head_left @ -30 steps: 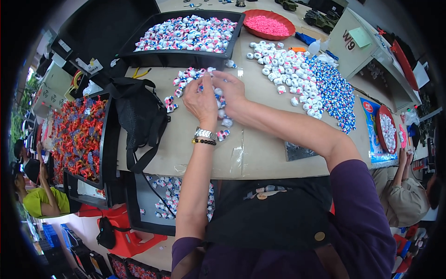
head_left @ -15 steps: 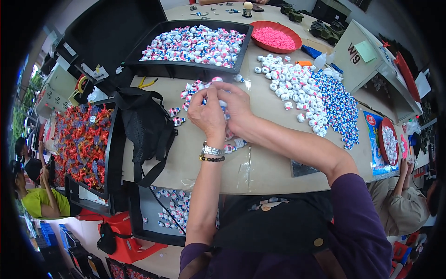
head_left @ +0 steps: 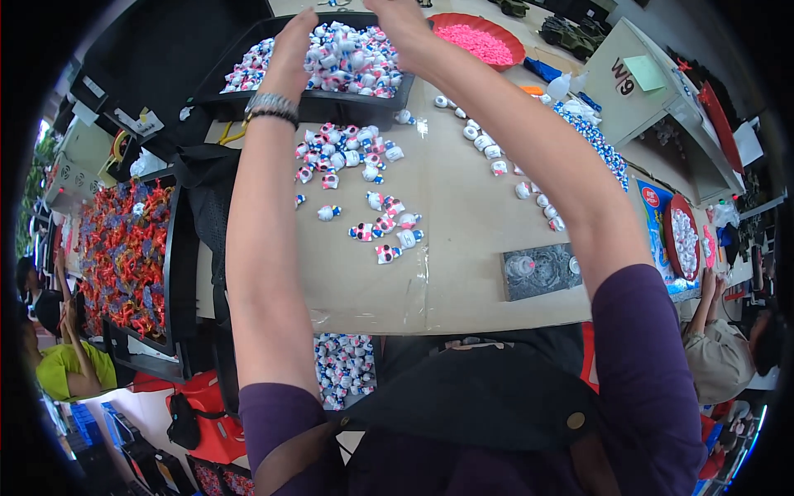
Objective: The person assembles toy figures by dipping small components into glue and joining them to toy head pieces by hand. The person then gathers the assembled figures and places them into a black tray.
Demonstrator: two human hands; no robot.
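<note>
Both my arms stretch far across the brown table [head_left: 463, 248]. My left hand [head_left: 291, 51], with a beaded bracelet on its wrist, is raised over the black tray [head_left: 248, 106] full of small white, red and blue toy figures [head_left: 351, 58]. My right hand [head_left: 399, 18] hovers beside it at the picture's top edge, over the same tray. I see only the backs of both hands, so anything inside them is hidden. Loose figures [head_left: 357, 155] lie on the table below the tray, and a smaller group [head_left: 385, 228] lies nearer me.
A red bowl of pink pieces [head_left: 484, 37], a row of white round parts [head_left: 496, 157] and a grey metal block [head_left: 538, 271] lie to the right. A tray of red-orange items [head_left: 124, 248] and a black bag [head_left: 207, 198] sit left. Other people [head_left: 719, 355] sit on either side.
Both hands have lifted off the pile of figures on the table and moved away from me, up over the black tray. The pile on the table looks smaller.
</note>
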